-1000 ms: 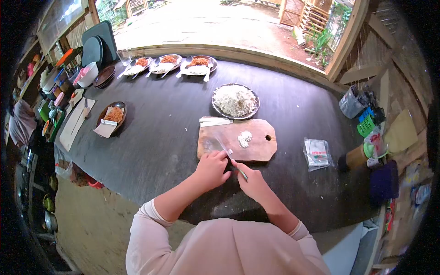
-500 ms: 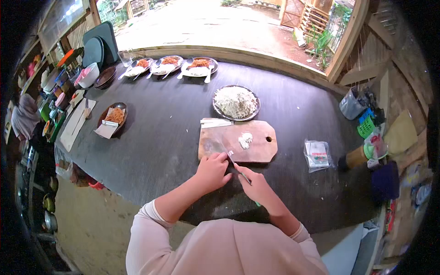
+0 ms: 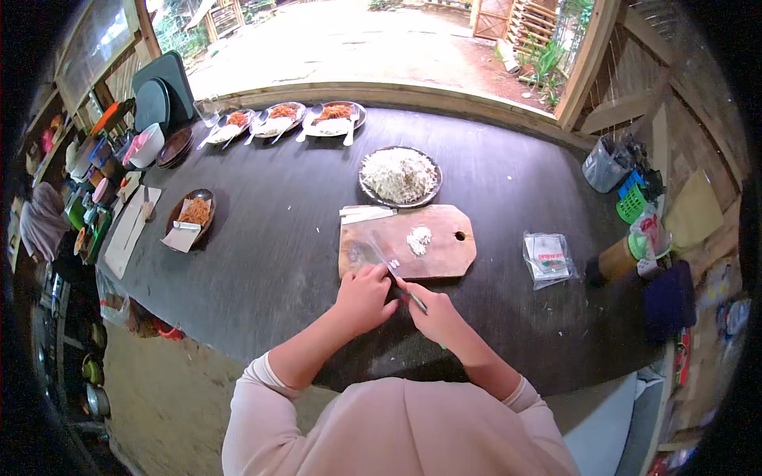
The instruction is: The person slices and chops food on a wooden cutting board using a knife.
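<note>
My right hand [image 3: 436, 319] grips a knife [image 3: 417, 301] with a green handle; its blade points away over the near left part of the wooden cutting board [image 3: 452, 258]. Right beside the blade, my left hand [image 3: 365, 297] is closed at the board's near edge, fingers curled; whatever is in them is hidden. A few white bits lie by the blade. Farther up the board is a small heap of chopped white pieces [image 3: 418, 239]. White strips [image 3: 367, 214] rest along its far left edge. Just beyond stands a dark plate heaped with chopped white food [image 3: 399, 174].
Several plates of food with cutlery [image 3: 333, 119] line the back edge. To the left are a brown dish of shredded orange food [image 3: 193, 213] and a knife on a pale board [image 3: 131, 230]. A plastic packet [image 3: 548, 258] lies right. Another person [image 3: 44, 226] is at far left.
The whole scene has shifted slightly left in view as my head turned. The knife's handle sits a little differently in my right hand; my left hand stays at the board's edge.
</note>
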The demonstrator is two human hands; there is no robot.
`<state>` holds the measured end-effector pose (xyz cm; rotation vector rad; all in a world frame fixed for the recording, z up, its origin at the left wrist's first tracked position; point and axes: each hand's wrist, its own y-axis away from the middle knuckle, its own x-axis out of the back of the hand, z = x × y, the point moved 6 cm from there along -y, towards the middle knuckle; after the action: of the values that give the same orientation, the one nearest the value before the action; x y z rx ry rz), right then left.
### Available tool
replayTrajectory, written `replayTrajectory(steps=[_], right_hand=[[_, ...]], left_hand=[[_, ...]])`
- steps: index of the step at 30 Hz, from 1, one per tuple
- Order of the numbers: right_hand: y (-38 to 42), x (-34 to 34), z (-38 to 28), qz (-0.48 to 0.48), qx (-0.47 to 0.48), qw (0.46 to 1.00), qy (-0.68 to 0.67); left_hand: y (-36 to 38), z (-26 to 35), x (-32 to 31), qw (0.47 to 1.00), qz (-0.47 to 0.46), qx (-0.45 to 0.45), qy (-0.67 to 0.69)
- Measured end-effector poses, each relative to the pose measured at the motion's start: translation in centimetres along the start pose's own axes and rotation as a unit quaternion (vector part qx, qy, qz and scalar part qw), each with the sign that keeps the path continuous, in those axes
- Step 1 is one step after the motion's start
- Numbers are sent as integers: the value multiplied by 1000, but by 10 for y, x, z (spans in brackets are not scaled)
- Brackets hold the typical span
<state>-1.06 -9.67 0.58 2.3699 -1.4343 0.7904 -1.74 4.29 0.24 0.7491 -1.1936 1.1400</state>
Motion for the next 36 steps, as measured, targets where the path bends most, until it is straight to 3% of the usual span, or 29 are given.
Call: replayTrajectory(steps=[6,12,15,18,24,30,36], right_hand=[[0,-1,1,29,73,997,15],[6,0,2,5,32,999,24],[4,-1,4,33,77,996,7],[-2,-3,2,6,38,999,36],[7,3,1,23,75,997,6],[-1,-4,1,8,22,999,33],[4,1,4,10,43,999,29]], left_hand=[[1,1,0,1000,0,7,-3],[1,0,2,1000,-24,9,-8],[2,1,3,1000,-13,10,6],[2,2,3,1000,-12,8,-4],[3,1,3,1000,-10,-4,-12],[3,1,4,1000,-18,2,-16],[4,1,3,1000,-10,5,-14]])
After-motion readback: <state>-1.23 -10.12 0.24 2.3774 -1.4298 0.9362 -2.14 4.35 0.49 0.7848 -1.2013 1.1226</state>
